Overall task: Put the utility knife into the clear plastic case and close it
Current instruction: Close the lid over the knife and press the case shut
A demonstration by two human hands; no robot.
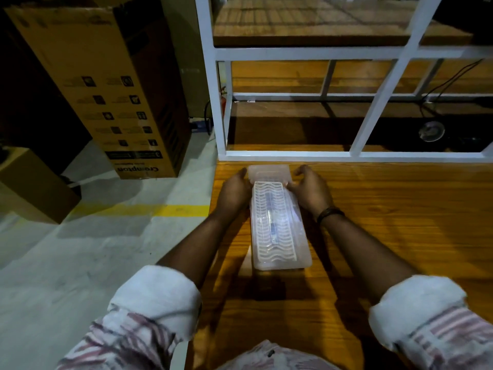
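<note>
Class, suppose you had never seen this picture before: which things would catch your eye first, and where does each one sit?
First, the long clear plastic case with a wavy ribbed top, lying on the orange-brown wooden table, a dark slender tool dimly visible inside. The left hand and right hand flank its far end. Behind, left, a tall brown cardboard box stands on the grey floor.

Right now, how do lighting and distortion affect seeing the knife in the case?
Head view: dim, warm light; glare whitens the clear plastic case, so the utility knife is only a dark streak; wide-angle bends the white frame; hands cast shadows on the table.
</note>
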